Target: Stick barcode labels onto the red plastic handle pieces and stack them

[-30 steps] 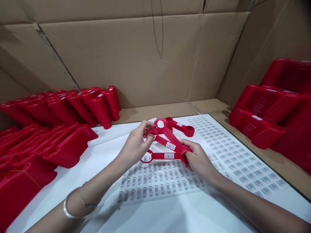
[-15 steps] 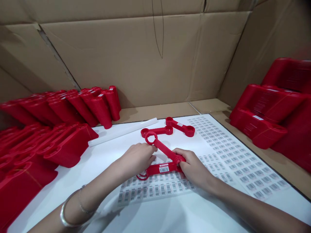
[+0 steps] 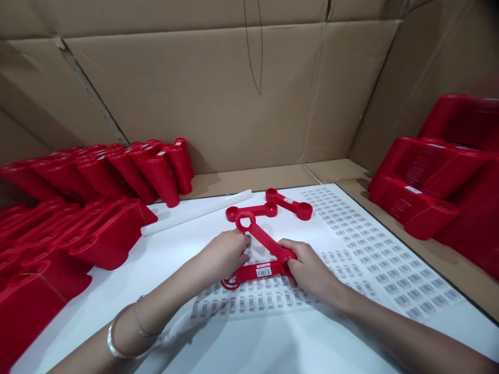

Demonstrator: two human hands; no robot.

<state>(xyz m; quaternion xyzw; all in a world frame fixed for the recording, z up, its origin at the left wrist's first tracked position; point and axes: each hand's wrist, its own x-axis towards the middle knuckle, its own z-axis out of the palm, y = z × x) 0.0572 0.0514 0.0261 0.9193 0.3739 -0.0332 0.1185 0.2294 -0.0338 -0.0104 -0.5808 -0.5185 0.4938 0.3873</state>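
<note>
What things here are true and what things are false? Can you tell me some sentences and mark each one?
1. The right hand touches a red plastic piece. True.
2. The left hand has a bangle at its wrist. True.
3. The white rod stands upright. False: it lies flat.
4. The wall behind is made of bricks. False: it is brown cardboard.
</note>
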